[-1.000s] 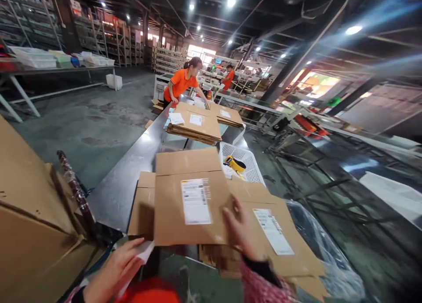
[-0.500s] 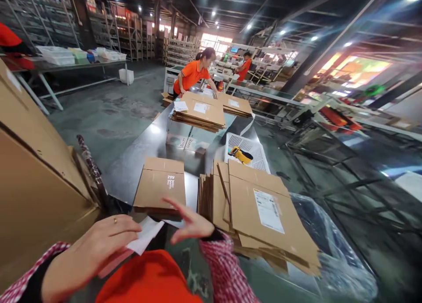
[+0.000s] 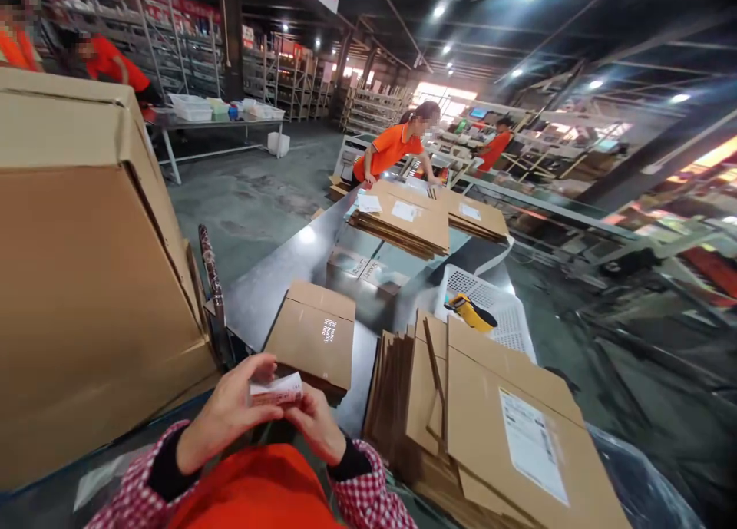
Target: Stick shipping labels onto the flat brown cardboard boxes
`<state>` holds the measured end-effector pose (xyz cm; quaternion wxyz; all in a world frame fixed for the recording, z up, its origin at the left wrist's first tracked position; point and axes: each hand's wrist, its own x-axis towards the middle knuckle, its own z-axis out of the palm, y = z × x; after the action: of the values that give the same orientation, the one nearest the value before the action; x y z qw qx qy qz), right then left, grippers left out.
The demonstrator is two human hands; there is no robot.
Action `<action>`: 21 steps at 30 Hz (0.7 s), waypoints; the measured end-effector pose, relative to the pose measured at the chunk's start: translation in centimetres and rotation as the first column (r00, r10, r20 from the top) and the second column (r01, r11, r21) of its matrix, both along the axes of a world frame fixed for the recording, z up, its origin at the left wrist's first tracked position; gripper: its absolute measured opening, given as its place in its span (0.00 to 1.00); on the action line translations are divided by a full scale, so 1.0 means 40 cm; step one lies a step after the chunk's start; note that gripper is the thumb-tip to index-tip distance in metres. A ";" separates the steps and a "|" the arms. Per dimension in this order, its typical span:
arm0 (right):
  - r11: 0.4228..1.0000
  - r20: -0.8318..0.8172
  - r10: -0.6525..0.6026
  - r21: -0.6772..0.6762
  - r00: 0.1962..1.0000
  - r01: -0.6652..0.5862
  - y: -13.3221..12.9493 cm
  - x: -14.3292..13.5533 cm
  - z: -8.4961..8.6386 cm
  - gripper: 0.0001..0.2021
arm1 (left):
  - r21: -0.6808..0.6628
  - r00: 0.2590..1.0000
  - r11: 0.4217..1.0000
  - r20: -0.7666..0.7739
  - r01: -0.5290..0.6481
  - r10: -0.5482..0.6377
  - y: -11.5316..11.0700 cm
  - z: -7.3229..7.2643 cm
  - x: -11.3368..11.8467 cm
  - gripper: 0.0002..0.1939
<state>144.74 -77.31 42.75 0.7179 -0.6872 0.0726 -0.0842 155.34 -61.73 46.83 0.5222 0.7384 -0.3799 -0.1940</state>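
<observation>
A small white paper with reddish print (image 3: 277, 389), curled or folded, sits between my two hands near my waist. My left hand (image 3: 227, 410) grips its left side, thumb below and fingers above. At its right end the fingers of my right hand (image 3: 318, 423) close on it. Just beyond the hands, a flat brown carton with white lettering (image 3: 314, 335) lies on the metal table (image 3: 253, 291). To the right of my right hand stands a stack of flattened cartons (image 3: 507, 414), the top one bearing a white label (image 3: 534, 444).
A white perforated basket (image 3: 510, 306) holds a yellow-and-black device (image 3: 472, 312). Farther along the table are more labelled flat cartons (image 3: 426, 218), with a co-worker in orange (image 3: 397, 145) leaning over them. A large brown box (image 3: 86, 283) blocks the left side.
My right hand, open and apart before, has come to the paper and now pinches it. The paper is curled up. My view has swung left, showing more of the large box.
</observation>
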 end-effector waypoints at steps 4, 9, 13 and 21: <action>0.989 -0.029 -0.134 0.057 0.991 0.135 -0.001 -0.007 -0.040 0.16 | -0.024 0.967 0.997 -0.248 -0.068 0.060 -0.064 -0.031 -0.019 0.14; 0.945 0.066 -0.253 -0.196 0.965 0.261 -0.059 -0.017 0.001 0.17 | 0.002 0.971 0.996 -0.223 0.090 -0.088 -0.098 -0.058 0.014 0.11; 0.900 0.008 -0.339 -0.289 0.941 0.327 -0.083 0.003 0.002 0.09 | -0.001 0.968 0.996 -0.232 0.094 -0.092 -0.133 -0.073 0.036 0.13; 0.820 -0.009 -0.478 -0.363 0.878 0.443 -0.082 0.061 -0.049 0.09 | 0.047 0.974 0.998 -0.222 0.052 -0.040 -0.186 -0.137 0.089 0.16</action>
<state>147.17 -80.61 40.78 0.5375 -0.7690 0.2560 -0.2326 158.90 -69.15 41.34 0.5372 0.7167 -0.3313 -0.2967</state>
